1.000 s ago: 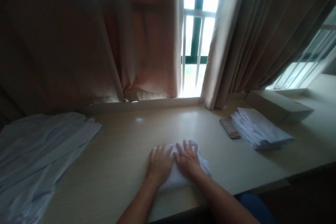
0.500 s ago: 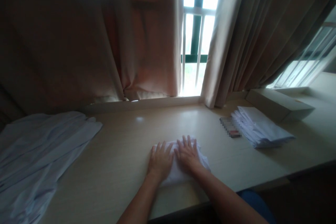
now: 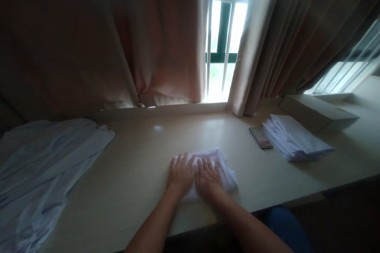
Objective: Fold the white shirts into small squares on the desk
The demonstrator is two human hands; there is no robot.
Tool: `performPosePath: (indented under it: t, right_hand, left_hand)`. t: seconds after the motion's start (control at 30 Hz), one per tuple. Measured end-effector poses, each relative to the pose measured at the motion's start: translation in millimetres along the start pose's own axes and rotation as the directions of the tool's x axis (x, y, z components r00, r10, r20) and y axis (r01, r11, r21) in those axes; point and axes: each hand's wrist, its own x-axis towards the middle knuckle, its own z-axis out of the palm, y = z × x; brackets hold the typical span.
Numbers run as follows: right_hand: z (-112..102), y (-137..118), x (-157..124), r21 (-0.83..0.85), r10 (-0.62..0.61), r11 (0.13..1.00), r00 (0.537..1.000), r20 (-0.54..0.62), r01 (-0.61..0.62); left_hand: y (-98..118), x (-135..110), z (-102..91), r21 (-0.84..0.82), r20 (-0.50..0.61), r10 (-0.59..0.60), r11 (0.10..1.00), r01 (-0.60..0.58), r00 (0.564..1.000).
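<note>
A folded white cloth (image 3: 227, 172), perhaps a garment, lies on the pale wooden table (image 3: 127, 166) in front of me. My left hand (image 3: 181, 172) rests flat on its left part, fingers stretched out. Beside it, my right hand (image 3: 208, 174) lies open on the middle of the cloth, palm down. The two hands nearly touch at the thumbs. Neither grips the fabric. Part of the cloth's near edge is hidden under my hands and forearms.
At the left is a large spread pile of white cloth (image 3: 50, 158). A stack of folded white cloths (image 3: 298, 138) lies at the right, with a blurred-out flat object (image 3: 261, 137) beside it and a long box-like block (image 3: 319, 112) behind. Curtains (image 3: 172, 47) hang along the table's back edge.
My right hand has slid a little left and nearer to me over the cloth, uncovering its far right corner. My left hand stays at the left part. The view has tilted down slightly.
</note>
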Motion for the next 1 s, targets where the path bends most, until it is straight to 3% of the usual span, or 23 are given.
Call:
performPosePath:
  t: [0.17,0.33,0.53,1.0]
  right_hand:
    - [-12,24,16,0.025,-0.059,0.998,0.991,0.117,0.056]
    - [-15,45,30,-0.007,0.075,0.997,0.989,0.128,-0.075]
    - [-8,47,34,-0.021,0.122,0.993,0.980,0.155,-0.120]
    - [-3,48,32,0.005,0.115,0.993,0.989,0.088,-0.116]
  left_hand:
    - [1,-1,1.1,0.003,-0.018,-0.018,1.000,0.018,1.000]
    - [1,-1,2.7,-0.017,-0.018,-0.023,1.000,0.023,1.000]
    - [0,4,5.8,-0.023,-0.007,-0.027,0.999,0.027,1.000]
    - [1,4,4.8,-0.021,-0.018,-0.029,0.999,0.028,0.999]
